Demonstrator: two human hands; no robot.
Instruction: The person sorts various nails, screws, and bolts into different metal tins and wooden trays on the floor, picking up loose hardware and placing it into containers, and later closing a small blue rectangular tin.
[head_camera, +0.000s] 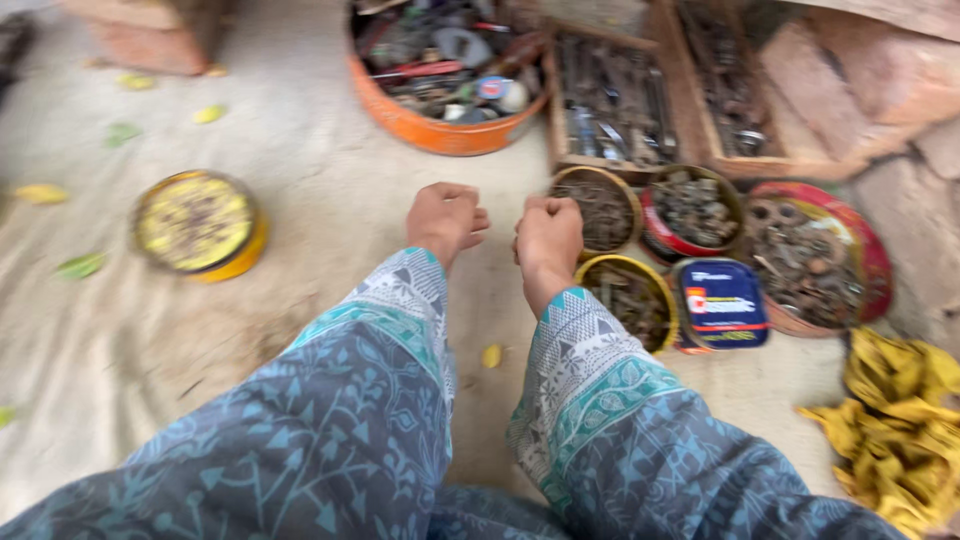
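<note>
My left hand (447, 218) and my right hand (548, 240) reach out side by side over a pale ground sheet (300, 180), both in blue patterned sleeves. Each hand has its fingers curled into a loose fist, and I see nothing in either. The two hands are a small gap apart. My right hand hovers just left of two yellow-rimmed round tins of rusty small parts, one tin (603, 205) behind it and the other tin (632, 297) beside its wrist. The picture is blurred by motion.
An orange tub of tools (440, 130) and wooden trays of spanners (610, 100) stand behind. Right of the hands are a red tin (692, 210), a blue rectangular tin (720, 300) and a wide red tin (815, 255). A yellow tin (198, 222) sits left, a yellow cloth (900, 420) right, bricks (880, 70) beyond.
</note>
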